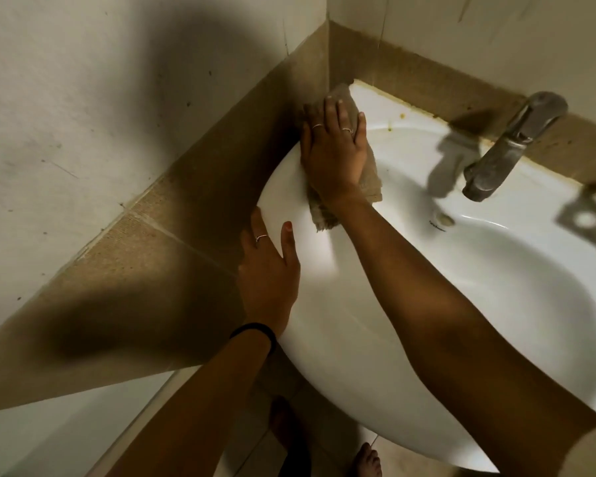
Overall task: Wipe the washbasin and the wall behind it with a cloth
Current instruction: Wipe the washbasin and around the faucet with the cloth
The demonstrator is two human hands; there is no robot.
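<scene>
- My right hand (332,151) lies flat, fingers straight, pressing the cloth (350,166) onto the washbasin (341,321) rim at its corner farthest from the tap (510,146).
- The cloth's long axis runs along that rim, toward the wall corner (327,56).
- My left hand (267,270) rests open on the washbasin's outer edge, holding nothing, nearer me than the cloth.
- I judge the wall behind the tap comes next; the tap stands in the way.
</scene>
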